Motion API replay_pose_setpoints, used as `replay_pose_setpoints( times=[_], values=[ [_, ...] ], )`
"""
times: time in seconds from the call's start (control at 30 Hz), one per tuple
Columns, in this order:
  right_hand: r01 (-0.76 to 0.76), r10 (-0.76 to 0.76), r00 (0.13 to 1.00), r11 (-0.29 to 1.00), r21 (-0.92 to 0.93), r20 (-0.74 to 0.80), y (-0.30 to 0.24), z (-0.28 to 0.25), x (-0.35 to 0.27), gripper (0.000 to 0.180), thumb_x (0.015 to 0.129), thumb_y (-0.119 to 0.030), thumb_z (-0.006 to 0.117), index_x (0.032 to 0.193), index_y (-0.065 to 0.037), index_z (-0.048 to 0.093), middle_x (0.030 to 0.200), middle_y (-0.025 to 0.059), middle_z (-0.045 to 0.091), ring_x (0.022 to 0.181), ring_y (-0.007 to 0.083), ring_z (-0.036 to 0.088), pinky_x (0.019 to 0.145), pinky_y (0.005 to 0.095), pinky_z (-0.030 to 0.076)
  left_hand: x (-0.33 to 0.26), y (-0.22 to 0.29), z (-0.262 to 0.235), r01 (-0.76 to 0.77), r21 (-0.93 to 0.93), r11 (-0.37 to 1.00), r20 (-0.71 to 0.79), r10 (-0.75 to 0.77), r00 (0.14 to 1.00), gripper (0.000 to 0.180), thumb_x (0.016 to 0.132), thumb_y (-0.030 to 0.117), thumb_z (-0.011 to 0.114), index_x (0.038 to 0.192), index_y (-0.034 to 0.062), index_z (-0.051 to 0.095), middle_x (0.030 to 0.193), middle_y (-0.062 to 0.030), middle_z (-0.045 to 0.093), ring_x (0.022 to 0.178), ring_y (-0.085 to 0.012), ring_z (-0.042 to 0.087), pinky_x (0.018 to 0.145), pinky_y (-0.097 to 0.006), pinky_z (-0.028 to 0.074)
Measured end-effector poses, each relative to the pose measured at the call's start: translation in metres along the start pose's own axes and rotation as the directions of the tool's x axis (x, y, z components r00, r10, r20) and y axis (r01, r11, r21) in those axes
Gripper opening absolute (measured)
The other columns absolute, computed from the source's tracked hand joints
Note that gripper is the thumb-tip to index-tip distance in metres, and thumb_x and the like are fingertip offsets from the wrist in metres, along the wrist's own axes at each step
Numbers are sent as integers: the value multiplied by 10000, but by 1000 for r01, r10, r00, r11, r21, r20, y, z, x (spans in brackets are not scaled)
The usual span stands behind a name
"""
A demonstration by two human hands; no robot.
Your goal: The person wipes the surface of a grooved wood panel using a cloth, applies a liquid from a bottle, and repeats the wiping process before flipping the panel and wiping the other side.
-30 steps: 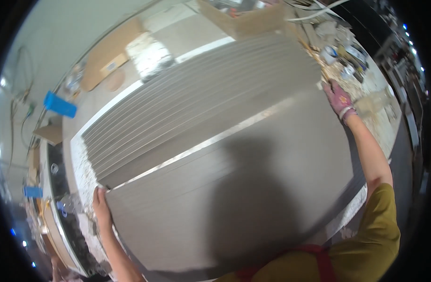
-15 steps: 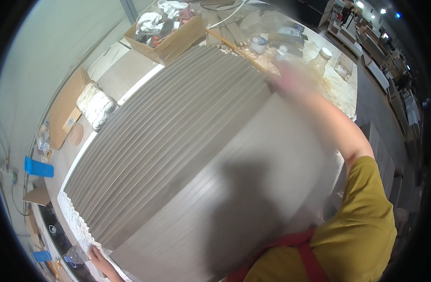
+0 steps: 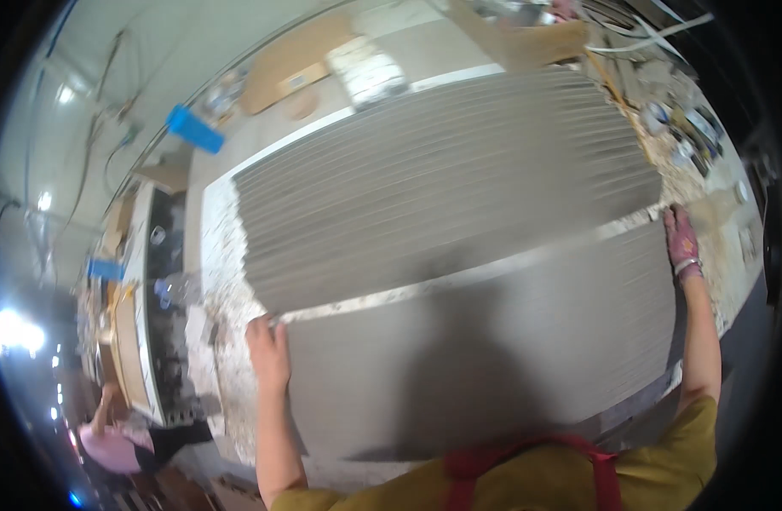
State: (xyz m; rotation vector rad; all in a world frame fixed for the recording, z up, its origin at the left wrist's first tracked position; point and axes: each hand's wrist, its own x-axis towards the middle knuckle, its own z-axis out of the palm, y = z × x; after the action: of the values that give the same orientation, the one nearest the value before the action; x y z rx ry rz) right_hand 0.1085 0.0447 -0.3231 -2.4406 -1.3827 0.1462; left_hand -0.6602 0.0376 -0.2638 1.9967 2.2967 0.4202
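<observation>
A wide flat grey panel [image 3: 348, 375] lies nearest my body, with my shadow across it. My left hand [image 3: 270, 353], bare, grips its far left corner. At the opposite end my right hand [image 3: 682, 243], in a pinkish patterned glove, holds the far right corner with the fingers along the edge. Beyond the panel sits a grey stack of overlapping boards [image 3: 425, 179], their edges showing as stepped ridges. A narrow band of the white, dusty worktable [image 3: 374, 300] separates panel from stack. The undersides of both hands' grips are hidden.
Behind the stack are a white wrapped block [image 3: 365, 72], a cardboard sheet [image 3: 297, 60] and a blue container [image 3: 195, 129]. A wooden stick [image 3: 608, 81] and a clear jar [image 3: 723, 204] are at right. Another person [image 3: 118, 443] is at far lower left.
The view has swung left. The near panel has come toward me, opening a gap from the stack. My right hand, blurred over the stack's far end before, now holds the panel's right end.
</observation>
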Motion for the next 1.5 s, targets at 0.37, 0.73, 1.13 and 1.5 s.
replay_pose_setpoints(
  times=[0.37,0.73,1.13,1.5],
  values=[
    [85,-123,988,942,-324,-97,-61,-38,0,653,883,-497,474,1391,-115,325,1369,197,402,1256,361,395,1016,413,351,20,-62,22,-20,-18,1000,-189,16,982,605,937,229,477,1408,-43,212,1455,-245,228,1354,-354,215,1115,-406,168],
    [-53,52,999,995,-80,-14,-30,-80,-126,547,895,-482,467,1229,-49,492,1103,224,593,1002,375,577,864,409,453,-115,-14,-51,520,59,852,316,-510,800,625,955,489,275,1411,62,300,1376,-209,408,1252,-348,409,1037,-462,309],
    [27,-31,999,979,-204,-14,39,-41,-134,555,921,-442,433,1326,-65,393,1096,207,604,904,379,613,832,436,470,-155,-58,-17,316,-102,943,12,-317,948,498,964,360,388,1283,-21,419,1181,-302,524,1075,-414,527,880,-427,419],
    [24,-14,997,990,140,-72,5,-102,-131,580,905,-416,492,1364,-85,366,1342,180,445,1235,336,428,1022,369,347,-133,-141,-1,172,-277,946,-24,-185,982,553,982,326,351,1393,-35,273,1381,-225,382,1243,-329,412,1039,-363,321]
  ],
)
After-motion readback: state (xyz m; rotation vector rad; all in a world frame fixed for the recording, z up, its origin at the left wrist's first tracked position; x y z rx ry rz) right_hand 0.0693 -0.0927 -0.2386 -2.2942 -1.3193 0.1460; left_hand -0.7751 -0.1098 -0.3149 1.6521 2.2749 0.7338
